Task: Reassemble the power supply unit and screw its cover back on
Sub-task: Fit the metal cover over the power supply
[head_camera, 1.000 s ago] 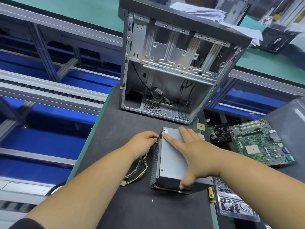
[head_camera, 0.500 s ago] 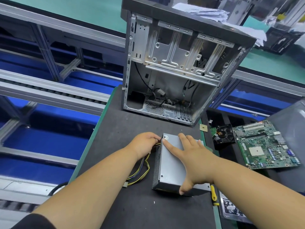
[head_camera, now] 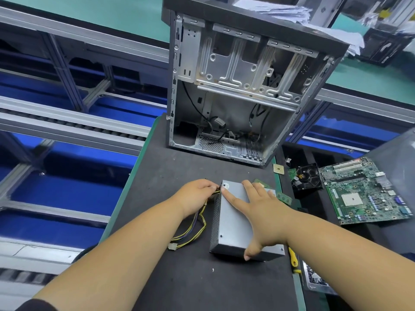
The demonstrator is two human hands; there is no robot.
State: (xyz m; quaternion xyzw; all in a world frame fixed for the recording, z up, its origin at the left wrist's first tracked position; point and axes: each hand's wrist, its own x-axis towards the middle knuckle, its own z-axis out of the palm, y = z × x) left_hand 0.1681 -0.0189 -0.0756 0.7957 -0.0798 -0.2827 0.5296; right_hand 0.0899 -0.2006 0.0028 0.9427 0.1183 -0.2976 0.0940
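Note:
The grey metal power supply unit (head_camera: 233,223) lies flat on the black mat (head_camera: 179,281), its vented side facing left. My right hand (head_camera: 262,212) rests spread on its top cover with straight fingers. The forefinger reaches the far left corner and the thumb presses the near end face. My left hand (head_camera: 197,196) is curled at that far left corner, pinching the yellow and black cable bundle (head_camera: 193,232) where it leaves the unit. The bundle's white connector (head_camera: 171,246) lies loose on the mat.
An open, empty computer case (head_camera: 235,86) stands upright behind the unit. To the right lie a green motherboard (head_camera: 363,191), a black fan (head_camera: 306,178), a memory stick (head_camera: 284,197) and a yellow-handled screwdriver (head_camera: 293,259). The conveyor frame runs along the left.
Both hands keep their places on the unit and the cables. Only my view has shifted slightly.

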